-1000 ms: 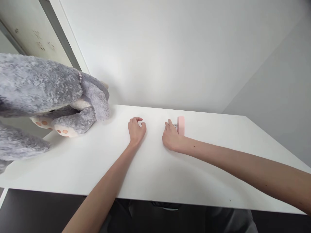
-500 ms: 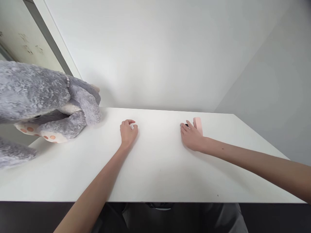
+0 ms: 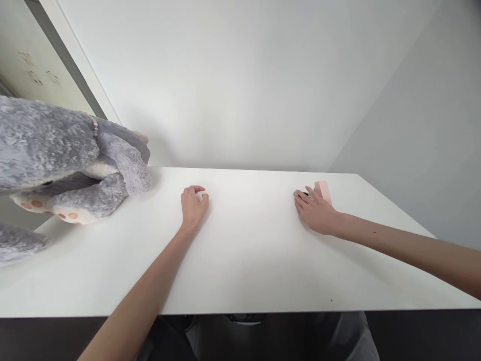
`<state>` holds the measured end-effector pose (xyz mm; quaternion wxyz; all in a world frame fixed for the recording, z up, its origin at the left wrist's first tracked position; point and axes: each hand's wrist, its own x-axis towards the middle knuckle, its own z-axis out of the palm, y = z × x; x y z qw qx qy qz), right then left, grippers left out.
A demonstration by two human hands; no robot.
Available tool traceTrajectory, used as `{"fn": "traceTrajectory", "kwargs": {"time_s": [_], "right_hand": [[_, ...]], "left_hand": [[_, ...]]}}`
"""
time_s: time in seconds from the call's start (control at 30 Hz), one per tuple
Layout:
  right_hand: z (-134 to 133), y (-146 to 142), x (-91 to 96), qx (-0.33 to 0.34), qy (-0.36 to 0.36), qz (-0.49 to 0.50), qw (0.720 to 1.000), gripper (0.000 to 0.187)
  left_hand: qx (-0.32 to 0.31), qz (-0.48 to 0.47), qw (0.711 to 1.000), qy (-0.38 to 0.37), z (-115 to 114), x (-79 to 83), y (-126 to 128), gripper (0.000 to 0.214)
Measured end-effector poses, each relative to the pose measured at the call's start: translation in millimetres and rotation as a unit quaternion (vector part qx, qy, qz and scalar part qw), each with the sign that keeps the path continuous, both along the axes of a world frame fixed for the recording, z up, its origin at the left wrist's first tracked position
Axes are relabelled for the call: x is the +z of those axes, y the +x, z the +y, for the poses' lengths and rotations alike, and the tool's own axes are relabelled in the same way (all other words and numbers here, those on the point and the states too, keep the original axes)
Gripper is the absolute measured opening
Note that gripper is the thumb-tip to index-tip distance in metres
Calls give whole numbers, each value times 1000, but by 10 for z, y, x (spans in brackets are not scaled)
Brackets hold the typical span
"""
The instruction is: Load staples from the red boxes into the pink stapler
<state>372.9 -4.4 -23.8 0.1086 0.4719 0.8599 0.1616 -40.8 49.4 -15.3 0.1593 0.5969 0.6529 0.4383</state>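
Observation:
My left hand [image 3: 193, 205] rests on the white table [image 3: 244, 240], left of the middle. Its fingers curl and a gap shows between thumb and index finger, with nothing in it. Farther right, my right hand [image 3: 315, 213] lies palm down with its fingers bent over small things on the tabletop. A dark piece [image 3: 305, 194] and a silvery bit show between and beyond those fingers; their kind is hidden. Right against this hand stands a pink block-shaped object [image 3: 323, 191], its lower part behind the hand.
A big grey plush toy [image 3: 101, 193] with cream foot soles sits at the table's left end. Behind the table rises a white wall [image 3: 225, 90], meeting a grey wall [image 3: 424, 125] at right. A small dark speck [image 3: 331, 300] lies near the front edge.
My right hand has slid to the right, and the pink object and the dark and silvery pieces have shifted along with it. My left hand stays in place as the view turns slightly.

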Motion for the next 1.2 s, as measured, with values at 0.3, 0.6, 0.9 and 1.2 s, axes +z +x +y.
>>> {"fn": "traceTrajectory", "kwargs": {"time_s": [0.3,0.6,0.9,1.2], "right_hand": [[89,-212,32,-27,54,-62,996,54],[91,-174,6,-69,47,-63,994,57],[-283,-853,29,24,-29,163,986,56],[-114,-1395,-9,14,-137,347,928,68]], "left_hand": [[-12,17,1000,-10,-11,5,-1,20],[-24,21,999,-4,2,-3,14,17],[-55,30,998,5,-41,20,66,15],[-146,117,981,45,-177,33,197,15]]}}
